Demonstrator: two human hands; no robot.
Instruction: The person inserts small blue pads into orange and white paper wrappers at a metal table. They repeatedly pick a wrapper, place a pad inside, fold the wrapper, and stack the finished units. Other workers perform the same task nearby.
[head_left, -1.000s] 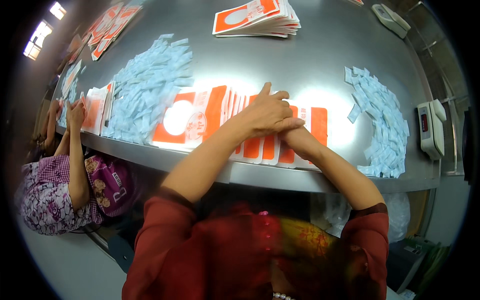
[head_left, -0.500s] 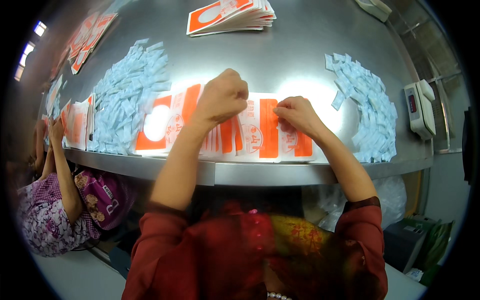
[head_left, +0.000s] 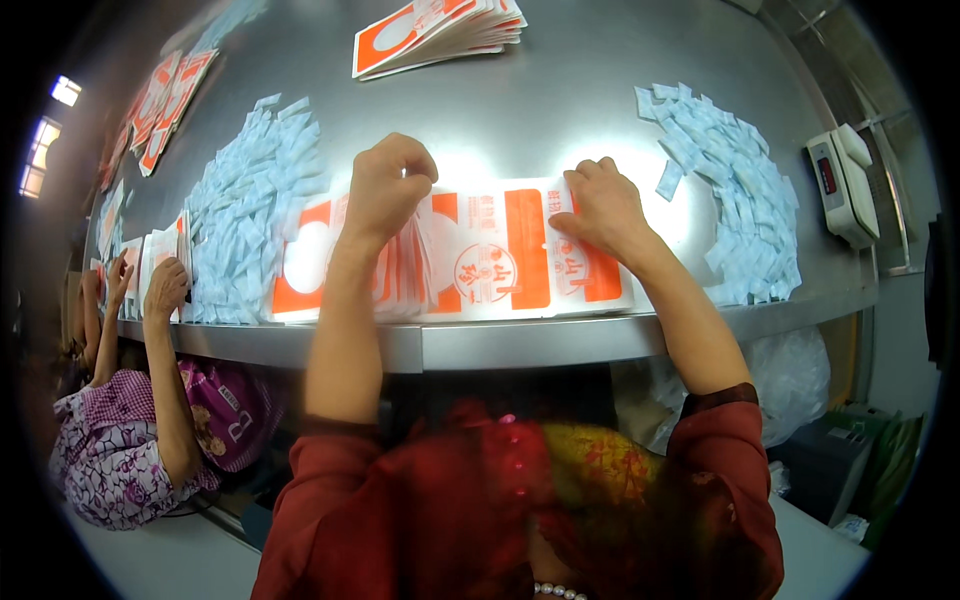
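Orange-and-white flat packaging pouches lie overlapped in a row along the table's near edge. Over the left part of the row is my left hand, its fingers curled into a pinch; what they hold, if anything, I cannot make out. My right hand rests on the right end of the row, thumb on a pouch and fingers apart from it near the top edge. Pale blue sachets lie heaped on both sides, a left pile and a right pile.
A stack of pouches stands at the far middle of the metal table, with more pouches far left. A white scale sits at the right edge. At left, a co-worker's hand touches other pouches.
My left hand has moved left, baring more of the pouches in the middle. My right thumb and fingers have spread apart. The co-worker's hands have shifted at their pouches.
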